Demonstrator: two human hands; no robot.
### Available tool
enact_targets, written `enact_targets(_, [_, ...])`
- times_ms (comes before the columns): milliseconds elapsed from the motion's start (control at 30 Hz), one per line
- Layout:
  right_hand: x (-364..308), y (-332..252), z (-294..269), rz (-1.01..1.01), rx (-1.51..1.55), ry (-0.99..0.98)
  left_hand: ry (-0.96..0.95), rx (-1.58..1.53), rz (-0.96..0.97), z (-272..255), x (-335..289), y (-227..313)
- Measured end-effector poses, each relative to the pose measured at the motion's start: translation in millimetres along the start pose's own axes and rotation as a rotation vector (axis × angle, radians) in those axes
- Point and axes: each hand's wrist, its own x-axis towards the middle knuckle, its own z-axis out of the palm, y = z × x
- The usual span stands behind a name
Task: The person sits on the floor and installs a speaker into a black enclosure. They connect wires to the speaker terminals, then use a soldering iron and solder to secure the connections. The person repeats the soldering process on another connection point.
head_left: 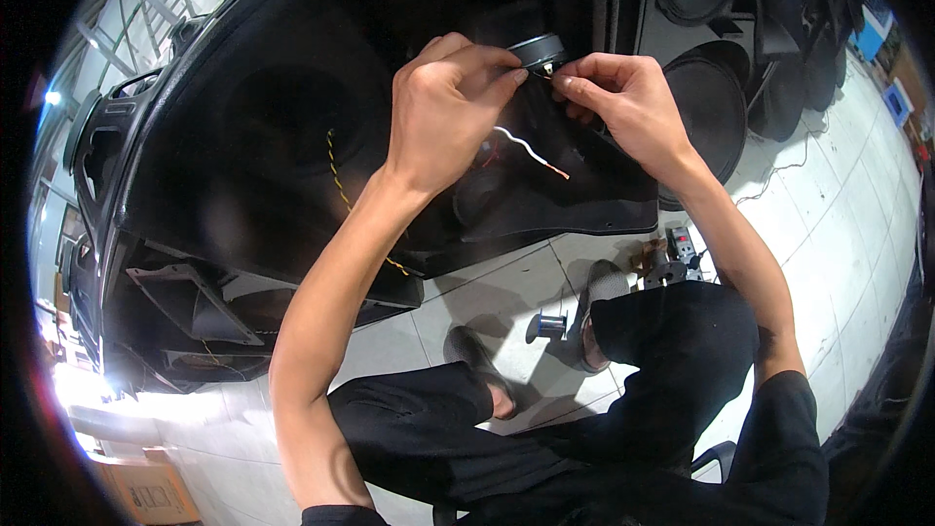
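Observation:
A round, dark speaker driver [538, 50] with a shiny rim sits inside a large black speaker cabinet [243, 88]. At its lower edge shows a small, pale terminal [548, 69]. My left hand [443, 102] is closed in a pinch at the driver's left side, fingertips against or just beside it. From the right, my right hand [628, 102] pinches close under the terminal; a thin wire seems to run there, too small to be sure. Below my left hand a white wire [526, 148] hangs with a bare copper end. Its other end is hidden.
A yellow-and-black twisted wire [338, 175] hangs at the left in the cabinet. More black speakers [706, 107] stand at the right. Between my feet on the tiled floor is a wire spool [551, 325]. A power strip [681, 242] lies near my knee, a cardboard box [146, 489] at lower left.

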Motion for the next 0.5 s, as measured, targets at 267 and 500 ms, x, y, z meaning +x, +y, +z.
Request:
enact_targets(267, [2.2,4.3,1.0,-0.050,-0.049,0.026,0.044,0.041,0.057,4.2,-0.9,2.7])
enact_targets(500, [1.4,1.1,5.2,-0.121,-0.051,0.095,0.082,0.067,0.120,6.7,0.3,3.5])
